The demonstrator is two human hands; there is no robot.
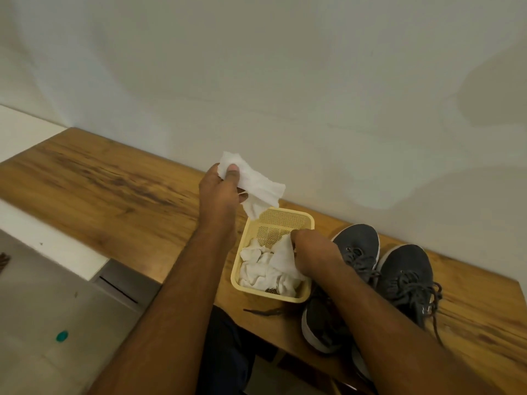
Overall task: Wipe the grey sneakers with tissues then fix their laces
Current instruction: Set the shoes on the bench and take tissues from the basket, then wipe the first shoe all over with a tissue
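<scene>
Your left hand (219, 186) pinches a white tissue (258, 185) between thumb and fingers, lifted above the far end of the yellow basket (296, 298); the tissue's lower tail hangs down to the basket's far rim. Your right hand (312, 252) reaches into the basket and grips another tissue from the crumpled pile (265, 270); its fingertips are buried in the folds, so exactly how they close is hard to make out.

Just right of that hand sit the two grey sneakers (405, 277), toes toward the wall. Your right forearm covers much of the nearer sneaker's heel and opening. The laces lie loose, and one dark lace (263, 311) trails out below the basket. A small mark on the right sneaker's tongue is too small to read.

Everything rests on a wooden tabletop (114, 195) set against a plain pale wall (285, 81). Below your left arm is grey floor with a small teal spot (62, 336).
</scene>
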